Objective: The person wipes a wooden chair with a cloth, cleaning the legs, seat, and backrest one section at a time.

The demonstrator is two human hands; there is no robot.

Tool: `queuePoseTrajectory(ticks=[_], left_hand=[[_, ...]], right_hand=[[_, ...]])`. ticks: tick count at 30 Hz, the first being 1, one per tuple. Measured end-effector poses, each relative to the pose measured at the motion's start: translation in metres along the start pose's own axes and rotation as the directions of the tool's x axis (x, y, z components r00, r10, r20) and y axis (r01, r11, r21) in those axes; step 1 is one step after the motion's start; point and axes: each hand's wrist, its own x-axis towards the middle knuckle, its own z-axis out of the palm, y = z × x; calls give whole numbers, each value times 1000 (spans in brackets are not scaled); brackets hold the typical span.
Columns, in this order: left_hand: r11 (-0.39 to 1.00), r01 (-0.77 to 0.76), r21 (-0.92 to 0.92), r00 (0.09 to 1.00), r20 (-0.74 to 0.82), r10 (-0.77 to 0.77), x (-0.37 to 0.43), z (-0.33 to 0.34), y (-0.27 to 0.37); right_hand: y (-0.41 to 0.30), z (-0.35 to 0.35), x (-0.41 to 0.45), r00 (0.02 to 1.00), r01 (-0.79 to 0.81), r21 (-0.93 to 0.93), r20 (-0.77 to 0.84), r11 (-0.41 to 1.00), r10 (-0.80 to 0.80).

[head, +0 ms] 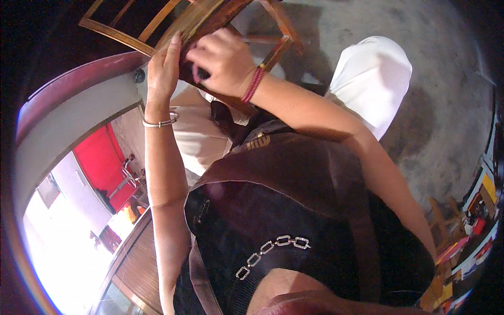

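A wooden furniture piece, apparently part of a chair or frame, tilts across the top of the view. My left hand, with a silver bangle at the wrist, grips its near left edge; the thumb lies along the wood and the other fingers are partly hidden. Close beside it, my right hand is curled and blurred against the same piece, a red braided bracelet on its wrist. Something small and dark shows in its fingers; what it is cannot be told.
Slatted wooden framework extends at upper left, with wooden legs right of my hands. My knee in white trousers juts over the concrete floor. A brown cabinet stands lower left; cluttered shelving lines the right rim.
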Motion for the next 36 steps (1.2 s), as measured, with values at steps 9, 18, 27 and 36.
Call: queuePoseTrajectory(ticks=[9,18,27,36], left_hand=[[987,-71,146,993,-83,84,9,10,0],[996,-82,-46,996,-30,80,7,8,-3],[992,-87,89,994,-57,92,14,9,-6],[994,7,111,998,-58,-1,8,6,13]], right_hand=[[64,-21,18,926,-364,-90,-144,927,349],[5,-3,-3,999,-32,36,-15,999,32],[44,-11,6,965,-236,-32,-125,971,231],[33,-12,2,983,-166,-74,-95,983,159]])
